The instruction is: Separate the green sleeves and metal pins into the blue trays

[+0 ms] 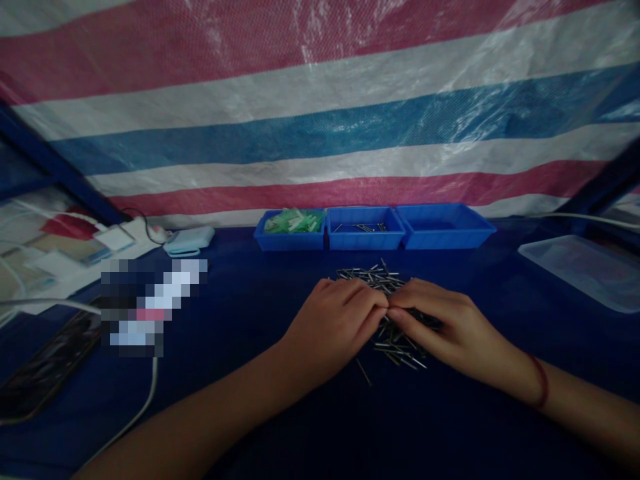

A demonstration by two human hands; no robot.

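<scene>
A loose heap of thin metal pins (400, 349) lies on the dark blue table top. My left hand (335, 312) is over the heap's left part, its fingers bent and thumb drawn in to them. From the right, my right hand (445, 320) meets it, thumb and forefinger pinched. The fingertips of both hands touch above the heap, and whatever they hold between them is hidden. One pin (365, 373) lies apart, just below the left hand.
Along the back stand three blue bins: one with green-and-white pieces (295, 220), one with a few pins (367, 239), one bare inside (445, 227). A clear plastic lid or tray (585, 273) lies right. At left are a phone (50, 367), white cable (150, 393) and power strip (80, 273).
</scene>
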